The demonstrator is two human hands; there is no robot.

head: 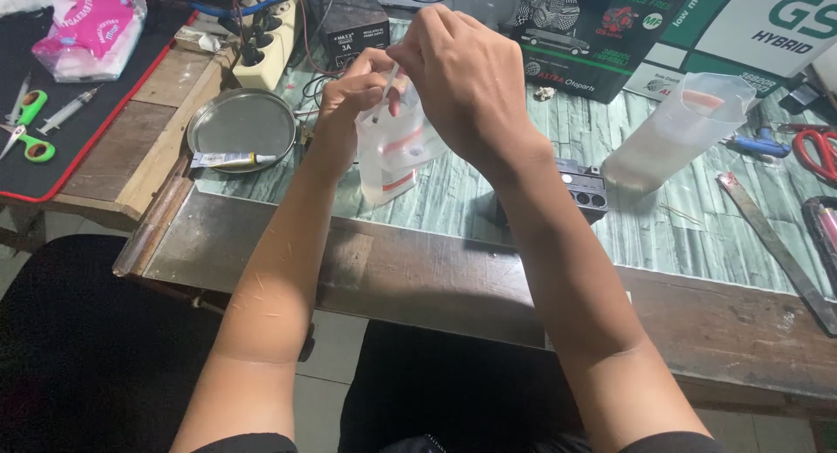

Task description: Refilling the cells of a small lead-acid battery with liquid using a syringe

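Landmark: the clear plastic pouch, held above the bench near its middle. It is translucent, with a red-orange band across the middle and another near the bottom edge.

The left hand has its grip closed on the pouch's upper left edge. The right hand covers the pouch's top from the right; its fingers are pinched shut on a thin white tube that slants down into the pouch mouth. The tube's upper end is hidden behind the fingers.

Right of the pouch lies a second, larger clear pouch, on its side, with a faint orange band. Behind and right of the pouch stands a black and green carton, cut off by the upper frame edge; beside it, a white and green box, also cut off.

Left of the pouch sits a round metal lid with a small white tube of paste across its rim. Far left, a pink and white packet.

Just right of the pouch, a black battery is mostly hidden behind the right forearm.
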